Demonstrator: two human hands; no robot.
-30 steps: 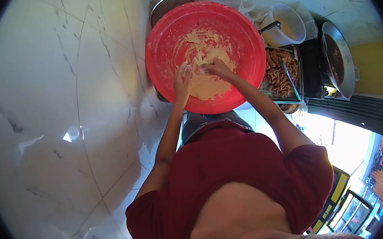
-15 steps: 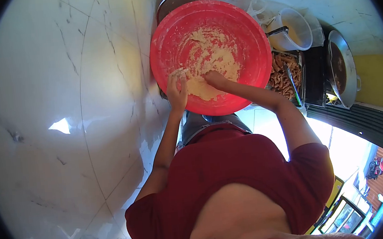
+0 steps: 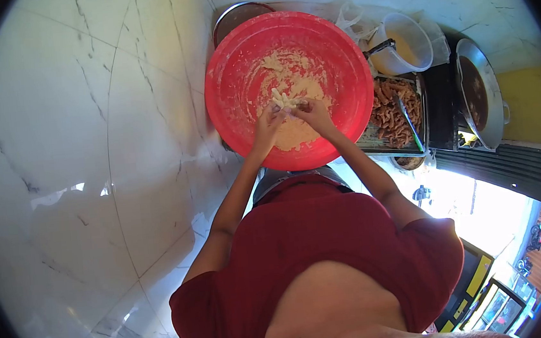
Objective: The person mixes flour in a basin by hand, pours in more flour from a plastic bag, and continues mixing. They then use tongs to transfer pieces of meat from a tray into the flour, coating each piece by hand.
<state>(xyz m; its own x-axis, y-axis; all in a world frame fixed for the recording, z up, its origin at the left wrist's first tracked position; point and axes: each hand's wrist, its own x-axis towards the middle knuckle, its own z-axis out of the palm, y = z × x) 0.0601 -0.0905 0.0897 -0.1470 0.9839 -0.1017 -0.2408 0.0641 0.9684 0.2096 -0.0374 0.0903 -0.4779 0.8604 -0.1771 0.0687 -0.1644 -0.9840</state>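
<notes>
A large red basin (image 3: pixel 224 83) holds pale, crumbly flour or batter (image 3: pixel 294 134) spread over its bottom. Over the middle of the basin, my left hand (image 3: pixel 270 120) has its fingers closed on a pale, flour-coated piece (image 3: pixel 285 99). My right hand (image 3: pixel 312 112) is beside it, its fingers pinched at the right end of the same piece. The two hands almost touch, and the flour lies below and around them.
Right of the basin stands a tray of brown fried pieces (image 3: pixel 400 109) with tongs (image 3: pixel 410 122) on it. Behind are a translucent bucket (image 3: pixel 424 46) and a plastic bag (image 3: pixel 351 19). A large metal pan (image 3: pixel 491 79) is farther right. A marbled wall (image 3: pixel 145 135) borders the left.
My left hand has moved right and my right hand slightly right, so they now meet at the pale piece. The basin appears slightly lower and farther left in view.
</notes>
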